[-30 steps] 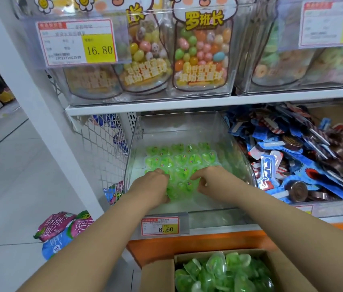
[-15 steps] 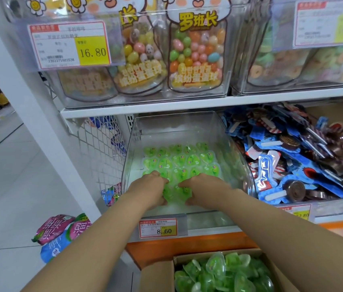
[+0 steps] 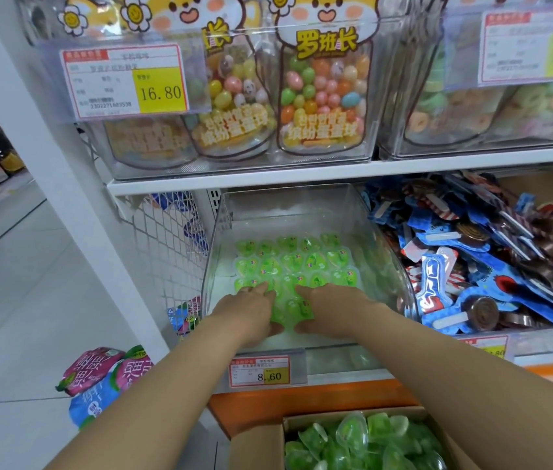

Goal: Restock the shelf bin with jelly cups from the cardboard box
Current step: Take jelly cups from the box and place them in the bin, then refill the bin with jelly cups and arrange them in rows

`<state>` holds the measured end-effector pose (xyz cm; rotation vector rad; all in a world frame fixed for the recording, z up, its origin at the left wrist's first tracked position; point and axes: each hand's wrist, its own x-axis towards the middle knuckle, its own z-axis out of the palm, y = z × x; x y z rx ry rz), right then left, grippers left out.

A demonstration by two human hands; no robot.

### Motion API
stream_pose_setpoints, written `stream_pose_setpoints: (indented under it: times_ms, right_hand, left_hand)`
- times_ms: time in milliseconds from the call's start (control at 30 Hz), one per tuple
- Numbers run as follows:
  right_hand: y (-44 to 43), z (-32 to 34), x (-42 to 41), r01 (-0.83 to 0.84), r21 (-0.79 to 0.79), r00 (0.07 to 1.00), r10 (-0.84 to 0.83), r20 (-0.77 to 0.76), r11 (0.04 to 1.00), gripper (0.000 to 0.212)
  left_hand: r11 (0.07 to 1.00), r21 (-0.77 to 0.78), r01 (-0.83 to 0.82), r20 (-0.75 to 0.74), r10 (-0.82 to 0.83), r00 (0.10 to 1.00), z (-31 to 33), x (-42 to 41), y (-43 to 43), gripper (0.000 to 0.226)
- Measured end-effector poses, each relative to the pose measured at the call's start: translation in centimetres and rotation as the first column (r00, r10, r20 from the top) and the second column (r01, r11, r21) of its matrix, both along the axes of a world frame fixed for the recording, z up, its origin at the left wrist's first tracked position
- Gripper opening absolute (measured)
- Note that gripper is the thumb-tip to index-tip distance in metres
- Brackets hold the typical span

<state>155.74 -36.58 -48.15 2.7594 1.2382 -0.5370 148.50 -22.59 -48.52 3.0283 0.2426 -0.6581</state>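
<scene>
Green jelly cups (image 3: 293, 266) are lying in flat rows on the floor of the clear shelf bin (image 3: 220, 239), mid-shelf, filling approx the centre and front. Both hands are reaching in palm-down over the front rows. The left hand (image 3: 251, 312) is resting on the cups at the front-left and the right hand (image 3: 331, 307) on those at the front-right. A few cups are showing btw the two hands, with the thumbs pointing in toward them. Fingers are looking fairly straight and laid on top, not wrapping any cup afaict. An 8.60 price tag (image 3: 259, 370) is hanging on the bin front. The cardboard box (image 3: 258, 449) is sitting below w/ loose green cups (image 3: 363, 442) inside. Blue-wrapped snacks (image 3: 465, 266) are piling up just to the right.
</scene>
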Motion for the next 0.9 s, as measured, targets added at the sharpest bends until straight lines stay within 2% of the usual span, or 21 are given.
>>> stream_pose_setpoints:
  times_ms: [200, 467, 633, 800, 900]
  right_hand:
    - [0.4, -0.3, 0.2, 0.024, -0.003, 0.998, -0.024, -0.066, 1.0, 0.073]
    - [0.0, -0.3, -0.1, 0.026, 0.099, 0.996, -0.017, -0.092, 0.995, 0.066]
    - [-0.7, 0.1, 0.0, -0.002, 0.128, 0.999, 0.008, -0.049, 0.992, 0.055]
    - [-0.7, 0.3, 0.0, 0.005, 0.14, 0.998, 0.003, -0.057, 0.99, 0.049]
    - [-1.3, 1.7, -0.3, 0.002, 0.217, 0.999, 0.005, -0.034, 0.976, 0.047]
  left_hand:
    - [1.0, 0.008, 0.009, 0.009, -0.01, 1.0, -0.2, -0.1, 0.1, 0.072]
    - [0.998, -0.061, -0.034, 0.078, 0.039, 0.996, -0.2, 0.3, 0.3, 0.078]
    - [0.999, 0.035, -0.004, 0.129, -0.001, 0.992, -0.4, 0.4, 0.7, 0.048]
    - [0.998, 0.064, 0.018, 0.126, -0.026, 0.992, -0.5, 0.4, 0.6, 0.044]
    - [0.999, 0.041, 0.021, 0.178, -0.028, 0.984, 0.6, 0.3, 0.4, 0.043]
